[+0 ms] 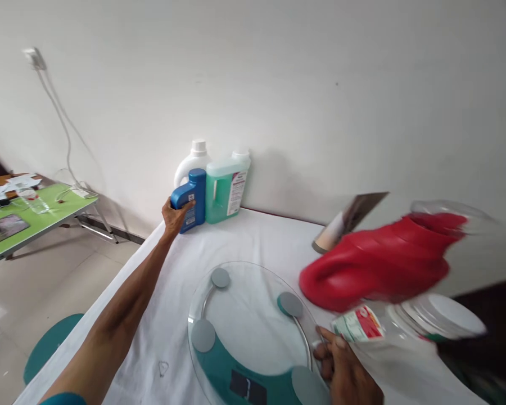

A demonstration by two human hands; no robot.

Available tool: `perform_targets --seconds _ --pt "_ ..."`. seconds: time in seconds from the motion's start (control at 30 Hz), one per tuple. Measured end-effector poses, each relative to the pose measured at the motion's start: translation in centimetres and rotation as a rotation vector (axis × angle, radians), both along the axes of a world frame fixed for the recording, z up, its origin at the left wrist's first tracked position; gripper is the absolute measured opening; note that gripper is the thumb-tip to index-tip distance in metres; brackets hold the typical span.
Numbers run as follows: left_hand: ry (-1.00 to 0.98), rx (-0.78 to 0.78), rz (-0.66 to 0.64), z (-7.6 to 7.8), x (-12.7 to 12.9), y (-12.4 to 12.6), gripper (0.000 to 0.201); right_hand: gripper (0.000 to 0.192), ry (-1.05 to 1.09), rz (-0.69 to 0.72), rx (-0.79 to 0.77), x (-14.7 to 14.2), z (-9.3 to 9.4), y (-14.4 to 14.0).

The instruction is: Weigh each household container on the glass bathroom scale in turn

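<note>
My left hand [177, 215] is stretched to the back of the table, its fingers wrapped round a blue bottle [198, 197] that stands upright. Directly behind that bottle is a white jug [198, 152] with a white cap. Beside it stands a translucent green jug [221, 194] with a white and purple label. A round glass bathroom scale [244, 332], with grey discs, a teal band and a dark display, lies in front of me. At its right edge my right hand [343, 365] grips the rim between thumb and fingers.
A blurred red container [379, 264] with a clear top leans at right, near a dark-topped cylindrical item [331, 233]. A clear jar [388, 323] with a white lid lies on its side. Left, a green table [63, 205] holds a bottle and papers; a teal stool [46, 349] stands below.
</note>
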State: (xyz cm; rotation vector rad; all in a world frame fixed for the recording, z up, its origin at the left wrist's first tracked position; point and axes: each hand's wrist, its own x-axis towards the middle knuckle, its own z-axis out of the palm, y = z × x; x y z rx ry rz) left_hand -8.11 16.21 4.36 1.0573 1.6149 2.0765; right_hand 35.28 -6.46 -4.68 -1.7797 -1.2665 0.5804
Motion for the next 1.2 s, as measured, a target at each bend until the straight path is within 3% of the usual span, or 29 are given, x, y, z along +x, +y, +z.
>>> perform_targets --seconds 0.17,0.23,0.3,0.37,0.4,0.47,0.63,0.8,0.9,0.97,1.2 --pt "0.092 -0.104 -0.015 0.6 -0.4 -0.5 0.054 0.074 0.065 0.014 0.087 -2.0 1.9 -0.4" --pt "0.181 -0.122 0.066 1.4 -0.2 -1.7 0.063 0.071 0.069 0.042 0.109 -2.3 2.1 -0.5" --pt "0.300 -0.035 0.199 2.5 0.9 -3.4 0.077 0.068 0.070 0.077 0.135 -2.3 2.3 -0.5" --pt "0.428 0.107 0.226 4.0 3.2 -5.3 0.084 0.067 0.072 0.098 0.153 -2.4 2.3 -0.3" --pt "0.485 0.162 0.165 4.7 4.9 -6.1 0.083 0.068 0.072 0.098 0.157 -2.4 2.3 -0.3" --pt "0.543 0.207 -0.088 6.2 9.1 -7.6 0.073 0.067 0.067 0.099 0.160 -2.4 2.2 -0.1" --pt "0.418 0.046 -0.713 7.7 20.7 -8.6 0.065 0.067 0.041 0.124 0.205 -2.8 1.9 0.2" --pt "0.294 -0.176 -0.989 7.3 28.2 -7.5 0.065 0.066 -0.005 0.054 0.285 -3.3 1.3 0.5" --pt "0.258 -0.240 -1.090 7.0 30.3 -7.4 0.064 0.064 -0.025 0.045 0.284 -3.4 0.9 0.7" --pt "0.213 -0.258 -1.090 6.6 31.3 -7.5 0.066 0.064 -0.027 0.047 0.286 -3.3 0.8 0.8" --pt "-0.019 -0.202 -0.852 4.9 34.0 -8.2 0.065 0.067 -0.021 0.031 0.284 -3.5 0.8 0.8"
